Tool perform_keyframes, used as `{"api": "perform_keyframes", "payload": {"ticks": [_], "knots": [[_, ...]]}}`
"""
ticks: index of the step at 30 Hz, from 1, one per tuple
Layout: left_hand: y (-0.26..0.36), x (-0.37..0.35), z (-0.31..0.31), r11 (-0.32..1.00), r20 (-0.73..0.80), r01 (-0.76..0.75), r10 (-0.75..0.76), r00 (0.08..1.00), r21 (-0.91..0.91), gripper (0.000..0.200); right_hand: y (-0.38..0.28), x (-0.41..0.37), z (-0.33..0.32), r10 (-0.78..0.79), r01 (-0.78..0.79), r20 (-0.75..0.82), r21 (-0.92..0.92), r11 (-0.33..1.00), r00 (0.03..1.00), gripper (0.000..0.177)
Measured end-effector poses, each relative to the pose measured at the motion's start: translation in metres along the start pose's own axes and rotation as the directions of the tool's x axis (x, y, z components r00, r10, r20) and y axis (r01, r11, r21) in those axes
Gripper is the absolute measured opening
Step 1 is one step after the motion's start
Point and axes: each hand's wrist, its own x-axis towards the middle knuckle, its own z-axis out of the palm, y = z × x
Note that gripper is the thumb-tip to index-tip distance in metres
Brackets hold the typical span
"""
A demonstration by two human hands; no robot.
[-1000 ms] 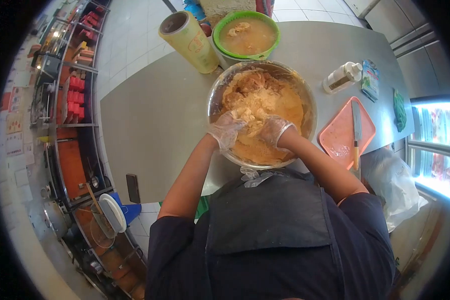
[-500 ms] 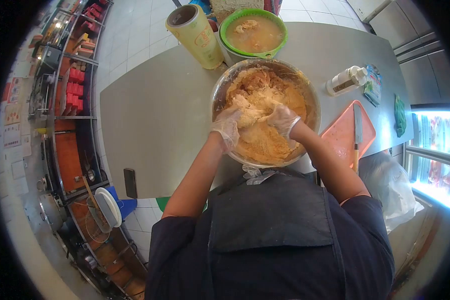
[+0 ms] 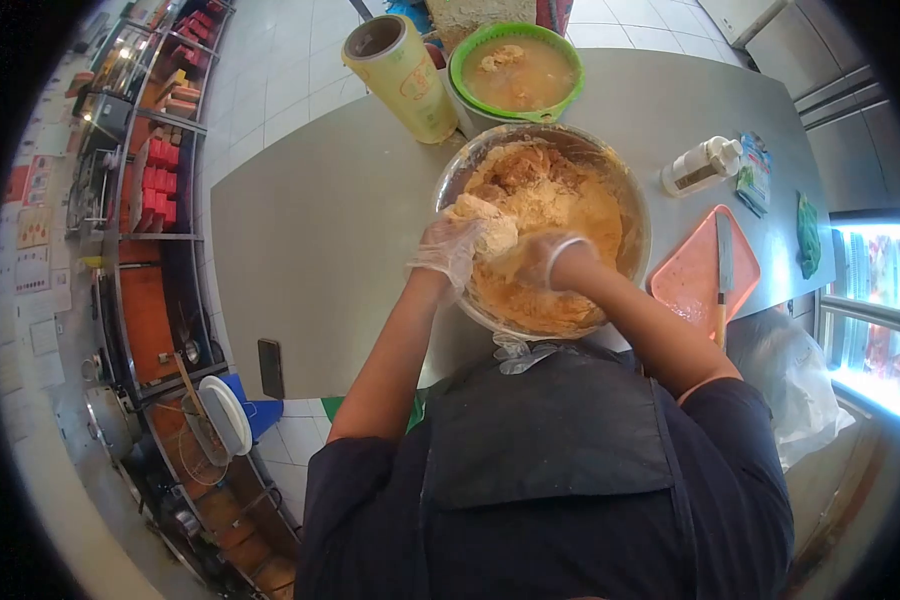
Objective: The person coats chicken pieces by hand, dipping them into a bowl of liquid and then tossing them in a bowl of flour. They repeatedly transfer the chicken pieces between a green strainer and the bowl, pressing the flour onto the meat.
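Note:
A large metal bowl (image 3: 642, 215) holds orange-tan seasoned flour (image 3: 600, 215), with darker clumps that look like raw meat at its far side. My left hand (image 3: 448, 250), in a clear plastic glove, is closed on a flour-coated chicken piece (image 3: 487, 224) above the bowl's left part. Also gloved, my right hand (image 3: 548, 262) is down at the flour near the bowl's middle, just right of that piece. Motion blurs it and its fingers cannot be made out.
Behind the bowl stand a green basket (image 3: 460, 88) in cloudy liquid and a yellow plastic roll (image 3: 410, 90). To the right are a white bottle (image 3: 702, 166), a packet (image 3: 754, 175) and a pink cutting board (image 3: 685, 280) with a knife (image 3: 724, 260). A phone (image 3: 270, 367) lies front left.
My left hand has lifted the coated chicken piece and turned it toward the bowl's left side. My right hand has moved left and lower into the flour. The view has shifted slightly.

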Motion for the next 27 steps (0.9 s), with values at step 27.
{"api": "perform_keyframes", "payload": {"ticks": [27], "knots": [[-0.036,-0.005,0.069,0.622,0.043,-0.247,0.323,0.945,0.743,0.024,0.054,0.008,0.047,0.059,0.427,-0.651,0.56,0.71,0.756,0.039]]}}
